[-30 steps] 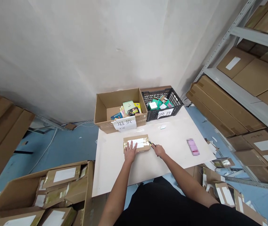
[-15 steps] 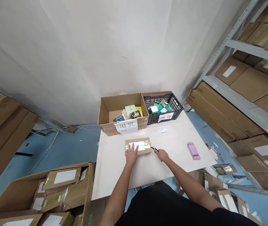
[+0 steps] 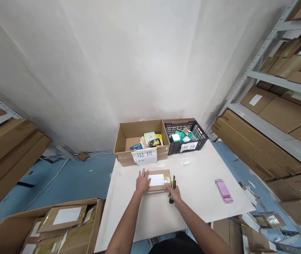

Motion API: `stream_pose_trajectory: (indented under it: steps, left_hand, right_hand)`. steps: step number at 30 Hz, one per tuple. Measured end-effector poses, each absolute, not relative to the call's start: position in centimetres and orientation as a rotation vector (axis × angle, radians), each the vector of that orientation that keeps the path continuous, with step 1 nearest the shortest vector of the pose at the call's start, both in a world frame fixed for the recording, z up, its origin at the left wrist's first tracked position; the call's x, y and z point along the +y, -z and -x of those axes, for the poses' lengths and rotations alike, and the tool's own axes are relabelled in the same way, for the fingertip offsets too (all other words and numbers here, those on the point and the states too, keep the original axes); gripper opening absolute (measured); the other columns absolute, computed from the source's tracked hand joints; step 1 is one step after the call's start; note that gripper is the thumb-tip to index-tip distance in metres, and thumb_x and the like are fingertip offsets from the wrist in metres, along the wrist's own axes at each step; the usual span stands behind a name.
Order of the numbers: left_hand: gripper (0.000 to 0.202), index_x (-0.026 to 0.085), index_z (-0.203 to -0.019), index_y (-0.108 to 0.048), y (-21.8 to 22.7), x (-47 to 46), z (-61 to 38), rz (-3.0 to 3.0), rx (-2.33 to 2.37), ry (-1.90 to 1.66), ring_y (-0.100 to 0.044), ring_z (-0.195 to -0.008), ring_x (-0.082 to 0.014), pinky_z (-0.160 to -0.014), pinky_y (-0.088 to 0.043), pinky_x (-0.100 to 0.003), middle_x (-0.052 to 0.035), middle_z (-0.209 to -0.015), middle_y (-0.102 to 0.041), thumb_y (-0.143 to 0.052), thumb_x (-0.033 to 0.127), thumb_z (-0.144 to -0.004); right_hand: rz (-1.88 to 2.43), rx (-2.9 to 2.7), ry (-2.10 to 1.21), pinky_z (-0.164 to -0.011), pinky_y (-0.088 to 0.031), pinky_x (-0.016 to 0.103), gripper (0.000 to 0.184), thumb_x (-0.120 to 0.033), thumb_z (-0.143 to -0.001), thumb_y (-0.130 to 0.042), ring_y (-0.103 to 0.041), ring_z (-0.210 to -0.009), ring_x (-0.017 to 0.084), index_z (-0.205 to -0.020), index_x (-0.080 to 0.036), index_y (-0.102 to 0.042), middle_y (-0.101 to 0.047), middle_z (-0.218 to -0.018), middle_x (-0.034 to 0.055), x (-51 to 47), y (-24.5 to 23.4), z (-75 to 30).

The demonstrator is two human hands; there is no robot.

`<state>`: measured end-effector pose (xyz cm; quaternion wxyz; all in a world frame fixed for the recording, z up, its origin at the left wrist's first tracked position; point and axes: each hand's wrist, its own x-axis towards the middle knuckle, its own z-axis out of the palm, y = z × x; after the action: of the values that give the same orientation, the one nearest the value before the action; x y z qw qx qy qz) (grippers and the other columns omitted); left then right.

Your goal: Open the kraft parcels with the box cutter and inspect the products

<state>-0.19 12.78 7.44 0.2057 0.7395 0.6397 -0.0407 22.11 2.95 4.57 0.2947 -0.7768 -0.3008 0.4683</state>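
A small taped cardboard parcel (image 3: 160, 180) with a white label lies on the white table (image 3: 192, 204). My left hand (image 3: 142, 181) rests on the parcel's left end, fingers spread flat. My right hand (image 3: 175, 193) sits at the parcel's right near corner, fingers closed round a yellow and black utility knife (image 3: 173, 187) whose tip points away from me alongside the parcel.
Behind the parcel stand an open cardboard box (image 3: 129, 141) with small packs and a black plastic crate (image 3: 192, 132), both with paper signs. A pink object (image 3: 223, 190) lies at the table's right. A box of parcels (image 3: 57, 225) sits lower left; shelves of cartons (image 3: 277, 116) stand right.
My left hand slid from the parcel's top to its left end. My right hand drew the knife from the parcel's right side to its near right corner. The view tilted up.
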Motion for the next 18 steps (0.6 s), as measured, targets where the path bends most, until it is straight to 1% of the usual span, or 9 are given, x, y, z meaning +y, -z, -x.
stream_pose_trajectory:
  steps: [3, 5, 7, 9, 10, 12, 14, 16, 18]
  left_hand:
    - [0.067, 0.028, -0.167, -0.029, -7.4, 13.4, 1.1, -2.011, 1.752, 0.178, -0.019, -0.162, -0.0349, -0.121, -0.037, -0.048, -0.0064, -0.176, -0.022, -0.036, 0.045, -0.103]
    - [0.068, 0.023, -0.167, -0.028, -7.5, 12.8, 0.9, -1.972, 1.808, 0.184, -0.024, -0.161, -0.0345, -0.119, -0.039, -0.047, -0.0109, -0.175, -0.026, -0.034, 0.044, -0.103]
    - [0.068, 0.016, -0.165, -0.031, -7.7, 11.4, 0.4, -1.916, 1.893, 0.204, -0.037, -0.154, -0.0351, -0.113, -0.044, -0.045, -0.0189, -0.169, -0.037, -0.033, 0.043, -0.103]
    - [0.066, 0.013, -0.161, -0.038, -7.8, 9.5, 0.1, -1.873, 1.904, 0.222, -0.053, -0.139, -0.0342, -0.106, -0.048, -0.042, -0.0227, -0.156, -0.052, -0.036, 0.045, -0.103]
    - [0.064, 0.014, -0.157, -0.044, -7.9, 8.4, 0.1, -1.864, 1.858, 0.217, -0.06, -0.131, -0.0326, -0.102, -0.049, -0.04, -0.0214, -0.148, -0.059, -0.039, 0.046, -0.102]
    - [0.054, 0.021, -0.145, -0.061, -8.0, 6.7, 0.3, -1.856, 1.717, 0.165, -0.068, -0.119, -0.0286, -0.095, -0.051, -0.034, -0.0148, -0.132, -0.071, -0.042, 0.046, -0.102]
    - [0.044, 0.027, -0.131, -0.072, -8.2, 5.8, 0.6, -1.851, 1.658, 0.079, -0.071, -0.113, -0.0253, -0.091, -0.052, -0.032, -0.0091, -0.123, -0.076, -0.041, 0.041, -0.103]
    - [0.043, 0.027, -0.132, -0.072, -8.6, 6.2, 0.8, -1.829, 1.714, 0.006, -0.071, -0.115, -0.0231, -0.092, -0.052, -0.03, -0.0069, -0.126, -0.076, -0.04, 0.032, -0.102]
    - [0.048, 0.024, -0.144, -0.063, -8.9, 7.5, 0.5, -1.768, 1.75, -0.019, -0.07, -0.12, -0.0218, -0.097, -0.052, -0.029, -0.0074, -0.135, -0.073, -0.042, 0.028, -0.101]
  right_hand:
    - [2.176, -0.827, -1.096, -0.058, -0.057, 0.032, 0.033, -0.059, -0.093, -0.061, -0.077, -0.077, 0.027, -0.095, -0.027, -0.051, -0.074, -0.087, 0.0065, 3.7, -4.0, -18.9]
    - [2.262, -0.887, -1.009, -0.069, -0.06, 0.035, 0.028, -0.053, -0.095, -0.059, -0.077, -0.096, 0.03, -0.101, -0.027, -0.052, -0.076, -0.1, 0.0092, 5.2, -4.2, -18.4]
    - [2.319, -0.949, -0.961, -0.08, -0.059, 0.035, 0.025, -0.046, -0.096, -0.06, -0.075, -0.108, 0.03, -0.108, -0.026, -0.052, -0.076, -0.109, 0.0111, 7.4, -4.8, -19.2]
    - [2.369, -1.009, -0.948, -0.084, -0.057, 0.033, 0.029, -0.046, -0.097, -0.061, -0.074, -0.11, 0.029, -0.114, -0.025, -0.052, -0.076, -0.113, 0.0124, 9.9, -5.5, -20.9]
    - [2.398, -1.031, -0.95, -0.083, -0.056, 0.033, 0.032, -0.049, -0.096, -0.062, -0.074, -0.11, 0.029, -0.115, -0.024, -0.052, -0.076, -0.115, 0.0134, 11.0, -5.9, -21.9]
    - [2.426, -1.049, -0.967, -0.079, -0.056, 0.031, 0.039, -0.053, -0.092, -0.067, -0.074, -0.109, 0.028, -0.112, -0.022, -0.054, -0.075, -0.114, 0.0151, 12.7, -6.6, -23.9]
    - [2.395, -1.045, -0.995, -0.074, -0.055, 0.029, 0.042, -0.055, -0.089, -0.071, -0.075, -0.104, 0.027, -0.108, -0.022, -0.054, -0.076, -0.109, 0.0133, 13.1, -6.8, -25.4]
    - [2.361, -1.024, -1.001, -0.072, -0.055, 0.029, 0.043, -0.058, -0.089, -0.07, -0.075, -0.099, 0.027, -0.108, -0.023, -0.053, -0.076, -0.106, 0.0116, 11.9, -6.4, -25.8]
    - [2.344, -1.015, -1.003, -0.074, -0.055, 0.029, 0.045, -0.059, -0.089, -0.07, -0.075, -0.1, 0.027, -0.109, -0.023, -0.051, -0.075, -0.107, 0.0117, 9.5, -5.3, -25.1]
